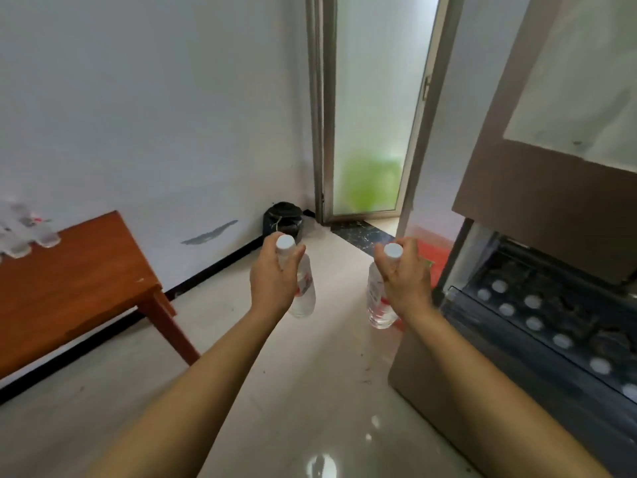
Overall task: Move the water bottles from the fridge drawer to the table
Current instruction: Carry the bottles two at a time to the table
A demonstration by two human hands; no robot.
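Observation:
My left hand [272, 277] grips the neck of a clear water bottle [305, 291] with a white cap and red label. My right hand [406, 274] holds a second such bottle [377, 305] the same way. Both bottles hang upright over the floor, between the table and the fridge. The open fridge drawer [537, 326] at the right holds several more bottles, seen as white caps. The brown wooden table [69, 288] stands at the left, with several bottles [24, 232] on its far left end, blurred.
The brown fridge body [551, 167] rises at the right above the drawer. A frosted glass door [372, 115] stands ahead, with a black bin [284, 220] in the corner beside it. A red mat [434, 257] lies by the fridge. Pale tiled floor stretches between table and fridge.

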